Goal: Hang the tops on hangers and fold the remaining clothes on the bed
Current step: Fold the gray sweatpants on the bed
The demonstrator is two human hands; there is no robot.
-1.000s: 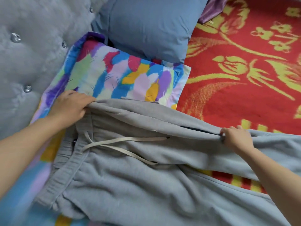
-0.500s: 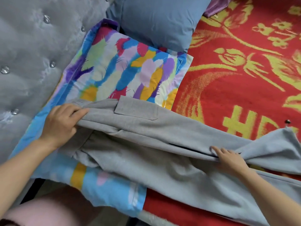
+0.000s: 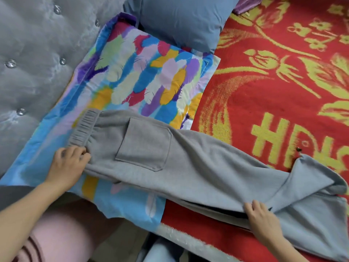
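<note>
Grey sweatpants point(image 3: 198, 167) lie folded lengthwise across the bed, one leg over the other, the back patch pocket facing up and the elastic waistband at the left. My left hand point(image 3: 69, 165) grips the near corner of the waistband with curled fingers. At the near edge of the upper leg my right hand point(image 3: 261, 218) pinches the fabric, fingers on top. The leg ends at the far right are bunched and turned over.
A multicoloured feather-print pillow point(image 3: 143, 80) lies under the waistband, with a blue pillow point(image 3: 181, 21) behind it. A red and yellow blanket point(image 3: 283, 82) covers the bed. The grey tufted headboard point(image 3: 34, 59) stands at the left. My pink-clad knee point(image 3: 62, 237) is at the bottom.
Both hands pulled the upper layer of the sweatpants toward me, folding one leg over the other. The drawstring front is now hidden and the back pocket faces up.
</note>
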